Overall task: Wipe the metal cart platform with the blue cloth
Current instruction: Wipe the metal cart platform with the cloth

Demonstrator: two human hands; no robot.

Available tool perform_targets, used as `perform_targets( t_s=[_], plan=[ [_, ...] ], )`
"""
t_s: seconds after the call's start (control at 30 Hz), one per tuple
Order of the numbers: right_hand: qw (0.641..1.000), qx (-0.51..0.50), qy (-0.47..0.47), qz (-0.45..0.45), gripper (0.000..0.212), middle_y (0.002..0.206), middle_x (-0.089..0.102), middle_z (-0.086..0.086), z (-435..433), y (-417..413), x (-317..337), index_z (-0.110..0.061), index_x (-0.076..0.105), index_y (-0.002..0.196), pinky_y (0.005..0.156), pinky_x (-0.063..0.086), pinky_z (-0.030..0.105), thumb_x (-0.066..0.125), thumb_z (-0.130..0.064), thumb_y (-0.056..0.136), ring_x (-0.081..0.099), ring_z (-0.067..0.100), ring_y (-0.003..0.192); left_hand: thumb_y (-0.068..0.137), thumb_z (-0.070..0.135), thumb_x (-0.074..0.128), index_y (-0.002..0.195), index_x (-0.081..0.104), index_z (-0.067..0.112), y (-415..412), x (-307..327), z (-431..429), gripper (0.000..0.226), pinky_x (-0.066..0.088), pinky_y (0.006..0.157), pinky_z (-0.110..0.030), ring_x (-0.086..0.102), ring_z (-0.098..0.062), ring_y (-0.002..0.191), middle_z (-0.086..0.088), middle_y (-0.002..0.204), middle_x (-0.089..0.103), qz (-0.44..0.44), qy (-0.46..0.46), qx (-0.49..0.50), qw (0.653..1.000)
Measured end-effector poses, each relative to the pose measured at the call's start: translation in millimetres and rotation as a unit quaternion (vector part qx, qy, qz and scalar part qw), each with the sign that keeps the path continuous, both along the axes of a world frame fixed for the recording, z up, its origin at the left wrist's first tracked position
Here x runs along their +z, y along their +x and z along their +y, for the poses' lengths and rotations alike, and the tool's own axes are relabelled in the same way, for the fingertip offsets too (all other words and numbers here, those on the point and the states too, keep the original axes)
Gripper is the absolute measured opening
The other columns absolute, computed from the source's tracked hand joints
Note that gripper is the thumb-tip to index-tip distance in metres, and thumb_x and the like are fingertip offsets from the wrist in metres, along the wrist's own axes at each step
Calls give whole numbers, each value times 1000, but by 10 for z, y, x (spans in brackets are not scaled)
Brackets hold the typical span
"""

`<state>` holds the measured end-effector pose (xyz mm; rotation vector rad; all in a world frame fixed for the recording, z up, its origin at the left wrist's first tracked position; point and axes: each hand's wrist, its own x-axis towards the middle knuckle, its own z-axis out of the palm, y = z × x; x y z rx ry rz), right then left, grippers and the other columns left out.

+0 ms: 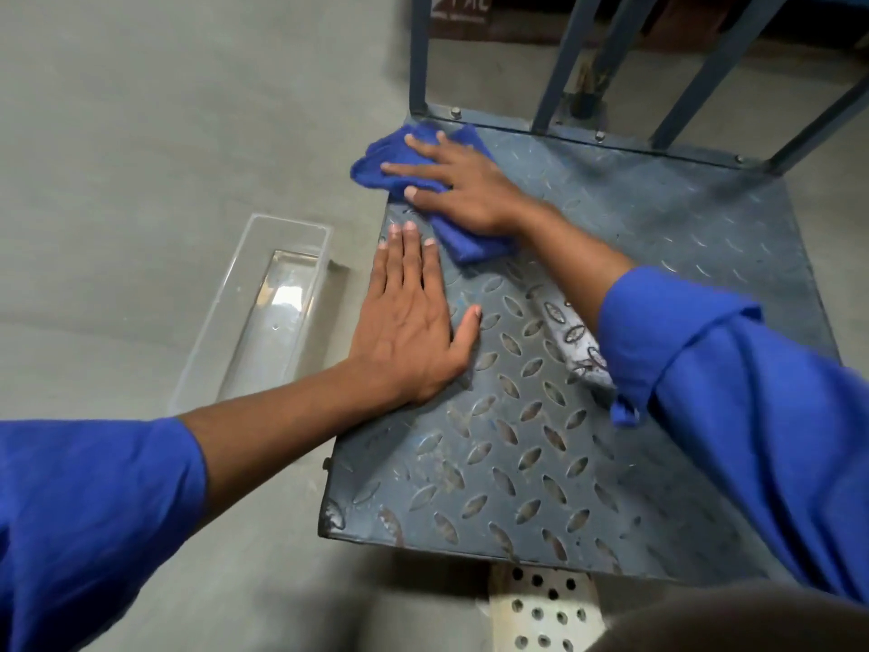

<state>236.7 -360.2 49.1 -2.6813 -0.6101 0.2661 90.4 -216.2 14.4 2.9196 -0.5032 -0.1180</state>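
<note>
Grey concrete floor (pixel 141 134) surrounds the metal cart platform (pixel 517 440), and a brown box (pixel 463 11) beyond it shows the white letters "PAC", the rest cut off. A clear plastic container (pixel 287 223) lies on the floor just left of the platform; its contents cannot be told. The blue cloth (pixel 385 155) sits at the platform's far left corner under the right hand (pixel 463 190), fingers (pixel 404 169) spread flat on it, while the left hand (pixel 409 331) rests flat nearby, holding nothing.

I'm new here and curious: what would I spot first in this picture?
Probably the bright blue cloth at the far left corner of the bumpy metal cart platform, with the right hand pressed flat on it. Next comes the left hand, lying flat near the platform's left edge, closer to the person. On the floor to the left of the cart sits a clear plastic tray.
</note>
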Motion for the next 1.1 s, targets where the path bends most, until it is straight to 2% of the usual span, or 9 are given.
perform_targets(
  t_s=[0.13,0.27,0.37,0.5,0.63,0.7,0.9,1.0,1.1],
  plan=[
    [999,-51,-7,-13,48,178,23,-6,-60,194,37,-53,44,158,136,6,49,46,-52,110,9,29,168,102,67,10,169,-3,-3,0,-14,22,97,-8,136,-50,-15,-39,166,-30,176,-12,-3,-6,-1,1000],
    [999,32,-5,-32,47,177,25,-9,-30,-250,-77,-54,43,157,134,7,51,44,-55,110,12,26,167,102,66,10,169,-1,-4,5,-58,33,97,-5,136,-52,-11,-41,166,-32,176,-8,-16,-5,-1,1000],
    [994,-93,20,-51,47,177,26,-10,-379,-292,-114,-55,45,156,135,7,52,43,-58,109,13,25,167,103,66,10,169,-1,-4,6,-61,40,96,-4,136,-52,-12,-40,166,-31,176,-10,-12,-9,-4,1000],
    [963,-258,-38,-62,50,180,16,-6,-702,-525,-150,-54,35,161,136,7,51,35,-59,111,9,31,168,104,67,8,169,-6,0,11,-65,66,95,-7,136,-50,-18,-35,166,-27,177,-15,-7,-12,-18,1000],
    [986,-145,-44,-69,56,181,10,-11,-665,-1474,-155,-53,27,165,134,4,46,28,-63,110,2,25,168,102,66,4,170,-10,2,46,-43,81,94,-12,135,-46,-21,-31,166,-23,177,-19,2,-18,-26,999],
    [981,-178,-44,-69,59,180,13,-13,-898,-1714,-178,-55,28,164,134,5,45,26,-67,107,4,22,168,102,65,3,170,-10,4,85,-25,93,92,-15,134,-44,-22,-28,165,-19,178,-20,16,-35,-29,999],
    [949,-304,-69,-38,53,181,10,-5,-1329,-938,-116,-54,26,165,136,4,54,30,-61,112,4,31,168,102,65,1,169,-14,4,182,-3,-177,91,-14,135,-45,-23,-28,165,-17,178,-22,13,-32,36,999],
    [965,-251,-67,-26,53,181,8,-6,-910,-859,-87,-53,24,166,136,3,54,32,-58,113,2,30,168,103,60,6,171,-4,3,205,-2,-321,90,-10,136,-45,-16,-28,167,-18,180,-12,6,-59,62,996],
    [983,-170,-55,-43,55,181,9,-12,-829,-1397,-109,-55,25,165,136,2,48,29,-62,111,-1,24,169,106,56,9,172,5,3,146,-45,-278,84,-9,136,-43,-9,-26,168,-17,181,-3,-16,-61,53,997]
  ],
)
